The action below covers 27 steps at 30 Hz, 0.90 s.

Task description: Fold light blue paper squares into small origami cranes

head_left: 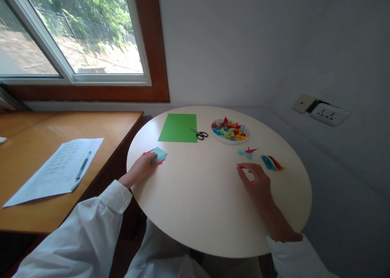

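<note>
At nine o'clock, beyond the round table (198,197), a wooden desk (112,126) is seen, where a written sheet (51,170) is topped by a pen (83,165). Toward ten o'clock on the table, the left hand (141,168) is rested on a small stack of paper squares (159,153), light blue over red; whether its fingers are spread or pressed together cannot be told. At eleven, a green sheet (177,128) is laid flat, its right edge overlapped by scissors (198,132). Between twelve and one, a white plate (224,141) is filled with folded papers (230,130) of many colours. Near two, some folded pieces (251,150), red and light blue, are set just beyond the right hand (257,182), which is held toward three; its thumb and forefinger are curved into a loop, tips close, and whether anything is pinched cannot be told. Toward half past two, coloured papers (271,163) are fanned out near that hand. Farther right, a socket (329,113) is mounted on the wall (319,59).
</note>
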Each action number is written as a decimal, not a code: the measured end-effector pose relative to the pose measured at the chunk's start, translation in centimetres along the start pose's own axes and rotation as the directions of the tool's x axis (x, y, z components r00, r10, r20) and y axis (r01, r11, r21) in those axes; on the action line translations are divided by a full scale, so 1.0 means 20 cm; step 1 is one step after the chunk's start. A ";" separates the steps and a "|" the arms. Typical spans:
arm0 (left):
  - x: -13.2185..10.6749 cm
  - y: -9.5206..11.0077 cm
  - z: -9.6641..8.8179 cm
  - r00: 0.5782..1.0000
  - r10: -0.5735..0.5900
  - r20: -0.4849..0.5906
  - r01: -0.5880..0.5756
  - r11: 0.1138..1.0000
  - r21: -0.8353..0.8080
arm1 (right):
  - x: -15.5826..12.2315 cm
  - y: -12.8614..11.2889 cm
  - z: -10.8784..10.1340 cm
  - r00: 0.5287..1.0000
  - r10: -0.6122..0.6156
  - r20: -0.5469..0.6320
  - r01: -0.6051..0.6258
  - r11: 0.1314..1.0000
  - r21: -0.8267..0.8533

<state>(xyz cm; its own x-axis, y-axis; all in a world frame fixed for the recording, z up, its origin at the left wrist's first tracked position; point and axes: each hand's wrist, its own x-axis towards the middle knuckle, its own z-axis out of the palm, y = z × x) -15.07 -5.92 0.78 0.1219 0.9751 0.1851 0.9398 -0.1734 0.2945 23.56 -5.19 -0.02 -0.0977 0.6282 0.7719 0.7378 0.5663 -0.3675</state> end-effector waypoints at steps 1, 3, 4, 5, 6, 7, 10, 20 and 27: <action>0.00 -0.01 0.01 1.000 0.013 -0.019 -0.013 1.000 -0.001 | 0.00 0.00 0.00 1.000 0.000 0.001 0.000 1.000 -0.001; -0.01 -0.02 0.04 0.996 0.059 -0.070 -0.060 0.998 -0.009 | 0.00 0.00 0.00 1.000 -0.011 0.001 0.011 1.000 0.000; -0.02 -0.02 0.05 0.994 0.067 -0.084 -0.069 0.997 -0.017 | 0.00 0.00 0.01 1.000 -0.021 0.000 0.021 1.000 0.002; -0.02 -0.03 0.06 0.993 0.059 -0.098 -0.062 0.998 -0.026 | 0.00 0.00 0.01 1.000 -0.031 -0.001 0.031 1.000 0.004; -0.03 -0.03 0.06 0.993 0.042 -0.113 -0.046 0.998 -0.033 | 0.00 0.00 0.01 0.999 -0.038 0.003 0.038 0.999 0.004; -0.03 -0.03 0.07 0.992 0.022 -0.124 -0.027 0.999 -0.042 | 0.00 0.00 0.01 0.999 -0.040 0.010 0.040 0.999 0.004; -0.04 -0.02 0.07 0.989 -0.036 -0.140 0.026 0.997 -0.074 | 0.00 0.00 0.01 0.999 -0.035 0.033 0.034 0.999 0.009; -0.05 0.01 0.04 0.985 -0.117 -0.129 0.107 0.991 -0.081 | -0.01 -0.05 0.07 0.987 -0.103 0.127 0.095 0.993 0.072; -0.04 0.00 0.05 0.981 -0.128 -0.146 0.111 0.987 -0.120 | 0.04 -0.24 0.35 0.858 -0.264 0.440 0.145 0.947 0.287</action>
<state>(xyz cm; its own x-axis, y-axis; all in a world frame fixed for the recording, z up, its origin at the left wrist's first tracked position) -14.79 -6.65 -0.35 -0.0470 0.9586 0.2807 0.9022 -0.0799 0.4239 15.33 -3.65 -1.34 -0.5725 0.6242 0.5316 0.4928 0.7802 -0.3854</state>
